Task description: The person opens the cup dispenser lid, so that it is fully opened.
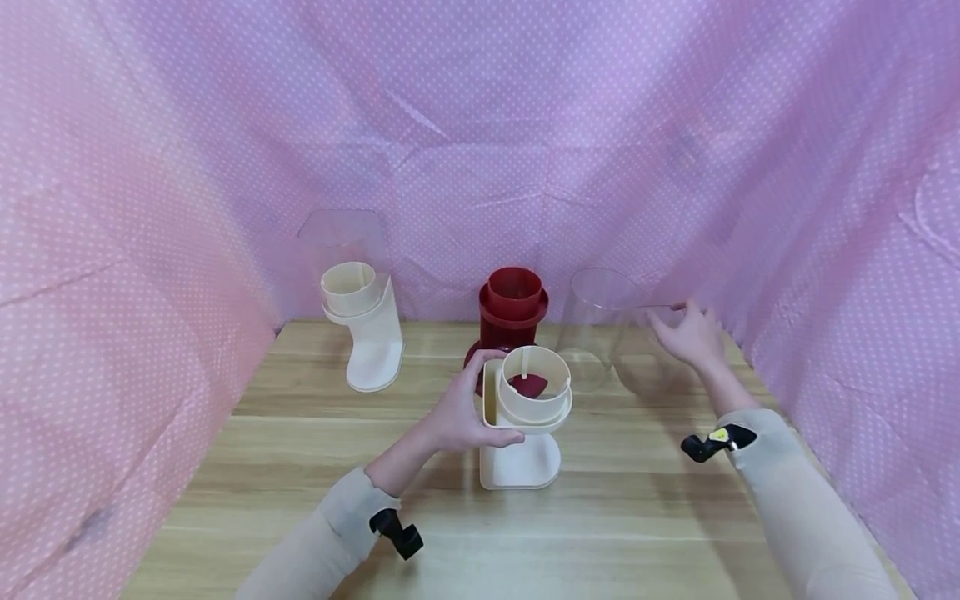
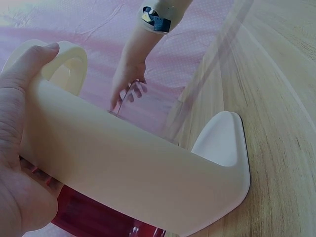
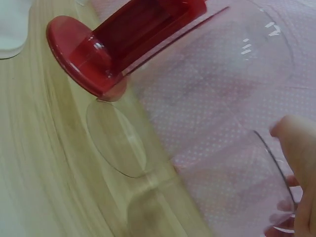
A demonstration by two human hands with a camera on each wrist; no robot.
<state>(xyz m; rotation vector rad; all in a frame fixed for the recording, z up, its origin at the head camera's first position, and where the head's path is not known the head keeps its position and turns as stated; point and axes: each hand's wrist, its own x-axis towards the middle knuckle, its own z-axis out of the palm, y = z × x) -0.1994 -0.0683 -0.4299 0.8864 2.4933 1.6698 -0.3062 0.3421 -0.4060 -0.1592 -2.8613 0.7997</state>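
A cream-white stand [image 1: 521, 462] with a round, open collar on top and a flat foot stands at the front middle. My left hand [image 1: 461, 408] grips its upper part, thumb and fingers spread around the back and collar. At the right, my right hand [image 1: 688, 333] holds a clear plastic cylinder [image 3: 232, 182] at its upper rim, with the thumb and fingers on either side of the rim. Whether its lower end touches the table is hard to see. A second clear cylinder [image 1: 596, 333] stands beside it, between the hand and a red stand [image 1: 513, 300].
The red stand, with a round foot, is behind the cream-white one and partly hidden by it. Another cream-white stand [image 1: 367, 333] is at the back left, with a clear sheet-like piece [image 1: 341, 233] behind it. Pink dotted cloth [image 1: 480, 167] encloses the wooden table [image 1: 300, 483].
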